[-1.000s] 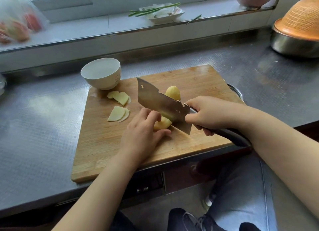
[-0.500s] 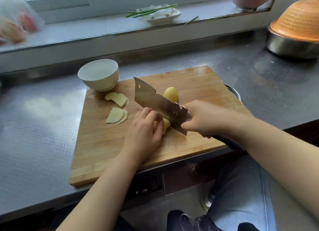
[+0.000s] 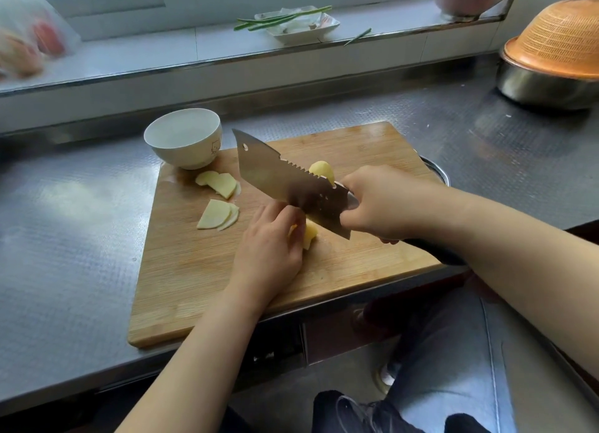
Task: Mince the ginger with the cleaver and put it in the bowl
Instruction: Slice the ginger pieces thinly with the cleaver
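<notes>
Bamboo underneath everything, and on that bamboo cutting board (image 3: 194, 287) we're right in the slicing stage. Our right hand (image 3: 382, 202) wraps its fingers tight around the cleaver (image 3: 285, 183) up where handle meets blade, a choked-up grip that likely buys us control over each thin cut. The blade angles across the board, tip pointing away toward the far left, heel low beside the ginger.

Our left hand (image 3: 269, 248) curls its fingers over the ginger piece (image 3: 309, 235) and pins it to the wood, knuckles tucked close against the flat of the blade. That looks like a guide for the steel, with the fingertips kept back from the edge. Only a small yellow end of the piece peeks out past the fingers.

Over to the left lie two little stacks of ginger slices (image 3: 217, 219), set apart from the cutting zone so they don't get in the way. A second ginger chunk (image 3: 322, 170) waits just behind the blade, partly hidden by it. The white bowl (image 3: 184, 138) sits at the board's far left corner, its foot overlapping the edge, close by for the transfer, and it appears to hold no ginger yet.

We judge the job is early: slices only, no mincing yet. One risk is the knuckles sitting so near that edge.
</notes>
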Available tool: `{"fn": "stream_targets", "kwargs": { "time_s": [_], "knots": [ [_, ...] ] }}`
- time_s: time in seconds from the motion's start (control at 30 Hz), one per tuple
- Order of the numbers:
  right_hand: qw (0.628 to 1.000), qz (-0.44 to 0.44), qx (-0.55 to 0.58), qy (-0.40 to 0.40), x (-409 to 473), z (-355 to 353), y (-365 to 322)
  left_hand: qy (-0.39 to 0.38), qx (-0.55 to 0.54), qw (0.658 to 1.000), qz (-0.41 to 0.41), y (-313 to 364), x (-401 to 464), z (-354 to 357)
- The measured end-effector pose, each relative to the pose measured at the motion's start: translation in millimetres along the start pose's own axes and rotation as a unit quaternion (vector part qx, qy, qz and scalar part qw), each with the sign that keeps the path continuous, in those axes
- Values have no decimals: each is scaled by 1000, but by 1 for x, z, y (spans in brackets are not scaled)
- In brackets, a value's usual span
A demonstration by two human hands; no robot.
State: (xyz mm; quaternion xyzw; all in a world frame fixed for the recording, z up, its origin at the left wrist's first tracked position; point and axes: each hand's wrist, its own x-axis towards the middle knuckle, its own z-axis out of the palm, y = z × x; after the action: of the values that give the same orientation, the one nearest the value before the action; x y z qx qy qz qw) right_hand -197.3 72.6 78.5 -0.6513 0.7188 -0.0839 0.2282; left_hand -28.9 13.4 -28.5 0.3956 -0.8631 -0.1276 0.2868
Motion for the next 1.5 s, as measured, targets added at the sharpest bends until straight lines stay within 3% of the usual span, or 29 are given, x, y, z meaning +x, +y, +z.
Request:
{"fn": "stream_targets", "kwargs": {
  "time_s": [0.47, 0.73, 0.93, 1.23, 1.5],
  "knots": [
    [994, 40, -52, -92, 23, -8, -22, 30, -32, 999, -5, -6, -2, 4],
    [996, 59, -18, -57, 22, 21, -3, 39, -30, 999, 13, -8, -2, 6],
    [994, 68, 83, -37, 16, 17, 12, 51, 3, 998, 28, -6, -4, 6],
    [999, 13, -5, -41, 7, -8, -7, 30, 2, 999, 17, -3, -3, 4],
    [997, 24, -37, -58, 11, -7, -17, 36, -7, 999, 16, -5, -3, 4]
  ]
}}
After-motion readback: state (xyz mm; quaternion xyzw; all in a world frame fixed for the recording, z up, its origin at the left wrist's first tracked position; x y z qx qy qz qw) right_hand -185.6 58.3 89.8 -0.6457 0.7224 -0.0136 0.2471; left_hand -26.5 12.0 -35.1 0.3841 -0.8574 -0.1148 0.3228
